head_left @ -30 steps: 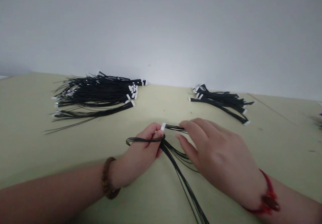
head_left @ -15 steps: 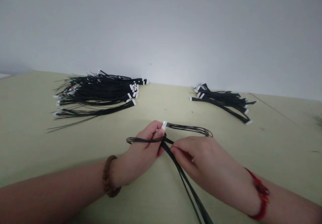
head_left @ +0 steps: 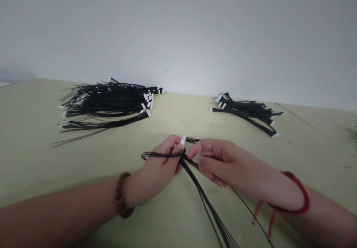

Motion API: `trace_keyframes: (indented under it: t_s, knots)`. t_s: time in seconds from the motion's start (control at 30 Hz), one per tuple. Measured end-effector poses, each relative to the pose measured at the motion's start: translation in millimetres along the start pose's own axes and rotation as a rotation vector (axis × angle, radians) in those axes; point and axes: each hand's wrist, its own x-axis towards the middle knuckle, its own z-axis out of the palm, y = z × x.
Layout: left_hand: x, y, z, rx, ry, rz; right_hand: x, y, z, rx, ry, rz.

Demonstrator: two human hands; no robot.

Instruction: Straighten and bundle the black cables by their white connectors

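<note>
Near the front middle, my left hand [head_left: 164, 164] is closed on a wire harness, its white connector [head_left: 183, 140] sticking up past the thumb. A loop of thin black wires [head_left: 160, 154] lies across the thumb. A thicker bundle of black wires [head_left: 198, 188] runs down from the left hand to the lower edge of the view. To its right, my right hand [head_left: 223, 160] has its index finger pointing at the crossing by the connector. The other fingers are curled around a few of the wires, which come out below the hand; the exact grip is partly hidden.
On the back left of the pale table [head_left: 69, 181] lies a large pile of black wire harnesses [head_left: 111, 99] with white connectors. A smaller pile of wire harnesses [head_left: 247, 110] sits at the back right. Behind stands a plain wall [head_left: 178, 32].
My right hand has turned and its index finger has stretched toward the crossing, covering the upper wires. A few wires now trail out below it. The left hand has barely moved.
</note>
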Motion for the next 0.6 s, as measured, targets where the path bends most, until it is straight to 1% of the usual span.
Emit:
trace_keyframes:
  t_s: [0.03, 0.07, 0.1, 0.13, 0.17, 0.2, 0.23, 0.27, 0.3, 0.33, 0.37, 0.4, 0.43, 0.47, 0.5, 0.6]
  knots:
    - [0, 1, 0.5, -0.001, 0.002, -0.008, -1, -1, -8, 0.2, -0.107, 0.02]
    - [-1, 2, 0.9, -0.004, 0.006, -0.012, -2, -2, -17, 0.377, -0.204, 0.01]
    - [-1, 3, 1.3, -0.008, 0.009, -0.014, -4, -1, -25, 0.504, -0.276, -0.024]
    - [-1, 3, 1.5, -0.011, 0.013, -0.018, -5, -1, -34, 0.57, -0.312, -0.08]
    - [-2, 3, 1.7, -0.011, 0.017, -0.023, -6, -1, -42, 0.561, -0.303, -0.144]
    - [-2, 3, 1.7, -0.007, 0.022, -0.03, -6, -2, -48, 0.501, -0.241, -0.213]
    - [-2, 2, 1.6, -0.001, 0.026, -0.037, -7, -3, -52, 0.436, -0.133, -0.3]
    - [-2, 1, 1.4, 0.005, 0.028, -0.044, -9, -6, -56, 0.405, 0.002, -0.393]
    - [-1, 1, 1.2, 0.009, 0.027, -0.05, -10, -10, -57, 0.435, 0.145, -0.487]
    - [-1, 0, 1.0, 0.012, 0.024, -0.055, -13, -14, -57, 0.522, 0.278, -0.569]
    - [-1, 0, 0.9, 0.01, 0.022, -0.056, -16, -19, -57, 0.626, 0.39, -0.618]
    - [-1, 0, 0.8, 0.005, 0.022, -0.058, -19, -24, -55, 0.709, 0.467, -0.626]
    - [-1, 0, 0.9, -0.001, 0.023, -0.06, -23, -27, -52, 0.729, 0.508, -0.59]
    - [-1, 0, 1.2, -0.008, 0.021, -0.064, -27, -30, -49, 0.695, 0.503, -0.539]
    - [-2, 0, 1.5, -0.02, 0.02, -0.07, -31, -31, -44, 0.627, 0.455, -0.493]
    - [-1, 2, 3.0, -0.062, 0.016, -0.083, -35, -28, -25, 0.374, 0.223, -0.359]
